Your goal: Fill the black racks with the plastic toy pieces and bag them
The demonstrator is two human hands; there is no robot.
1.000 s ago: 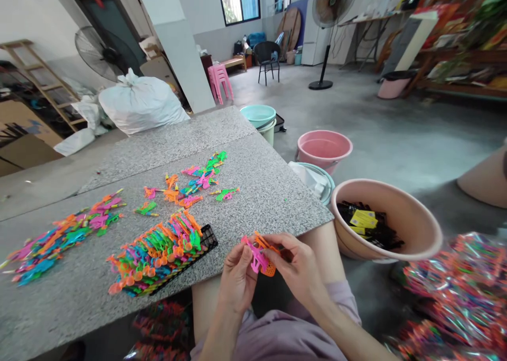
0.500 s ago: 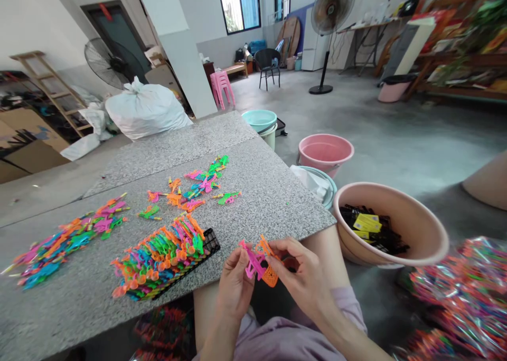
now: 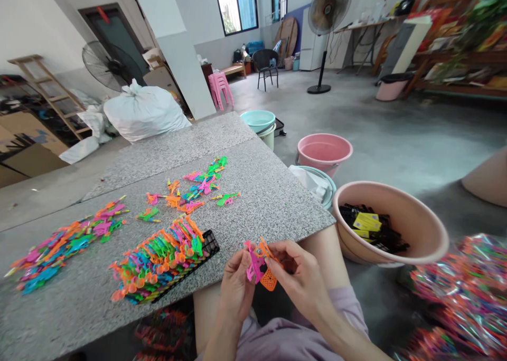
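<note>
My left hand (image 3: 236,282) pinches a pink plastic toy piece (image 3: 254,266) between thumb and fingers, above my lap. Against it is an orange plastic toy piece (image 3: 269,281) with a perforated lower part, gripped by the fingertips of my right hand (image 3: 301,270). The two pieces overlap; whether they are joined I cannot tell. Left of my hands, a black mesh basket (image 3: 213,241) lies on the table, packed with a row of colourful plastic toys (image 3: 162,260). Further back on the stone top are a loose cluster of toys (image 3: 194,189) and a longer pile (image 3: 71,237).
The speckled stone table (image 3: 269,192) ends just right of my hands. Beside it stand a peach tub (image 3: 423,229) holding black pieces and yellow cards, and a pink bucket (image 3: 325,152). Shiny wrapped toys (image 3: 463,292) are heaped at the lower right.
The orange piece has tilted slightly and sits a little lower against the pink one. Both hands keep their hold, and the view has shifted slightly.
</note>
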